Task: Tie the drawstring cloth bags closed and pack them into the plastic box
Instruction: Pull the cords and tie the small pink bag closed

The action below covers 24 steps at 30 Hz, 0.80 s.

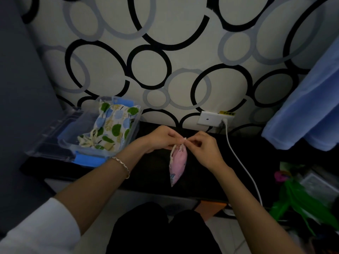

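Soft and light, the pink bag [178, 163] hangs just below the fingertips, where left hand [161, 137] and right hand [203, 149] seem to pinch its thin cord [184, 139] at the neck, the surest hold.

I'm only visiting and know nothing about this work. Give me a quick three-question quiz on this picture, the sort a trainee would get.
1. True or false: the pink cloth bag already lies in the clear plastic box.
2. Which wrist wears the bracelet? A) left B) right C) neither
3. Fill in the blank: the left hand and the right hand both pinch the pink bag's ____.

Key
1. False. It hangs from the hands; the bag in the box is the tree-print bag.
2. A.
3. drawstring.
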Motion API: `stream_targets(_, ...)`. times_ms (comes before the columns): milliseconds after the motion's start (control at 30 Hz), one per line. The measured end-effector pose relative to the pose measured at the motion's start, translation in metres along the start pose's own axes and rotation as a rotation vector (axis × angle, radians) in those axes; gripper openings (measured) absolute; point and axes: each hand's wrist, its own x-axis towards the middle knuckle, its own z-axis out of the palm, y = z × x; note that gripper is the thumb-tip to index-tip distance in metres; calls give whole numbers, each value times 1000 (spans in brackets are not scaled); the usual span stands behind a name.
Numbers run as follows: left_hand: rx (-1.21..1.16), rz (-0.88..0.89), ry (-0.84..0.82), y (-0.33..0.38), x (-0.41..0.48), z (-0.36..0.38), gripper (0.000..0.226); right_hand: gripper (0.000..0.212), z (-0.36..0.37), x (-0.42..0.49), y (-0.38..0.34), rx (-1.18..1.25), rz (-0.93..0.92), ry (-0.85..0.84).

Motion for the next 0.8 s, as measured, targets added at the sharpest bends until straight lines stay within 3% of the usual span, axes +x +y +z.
stream_targets(267, 593, 211, 129, -2, -3, -13, 11, 8, -17, 0, 15, -37, 94, -118)
stream_targets(400, 901, 362, 299, -3, -2, -5, 17, 8, -14, -5, 17, -2, 86, -84)
stream_targets(533, 614, 366, 356, -12, -3, 9, 9, 8, -10, -10, 18, 203, 184, -176)
stream_targets(600, 481, 351, 336, -15, -4, 12, 9, 14, -8, -6, 19, 304, 306, -125)
stream_targets(700, 377, 311, 326, -16, -7, 15, 14, 25, -2, 5, 17, 289, 420, -59)
stream_targets(800, 289, 301, 345, -18, -6, 20, 19, 40, 3, 14, 8, 316, 478, -184)
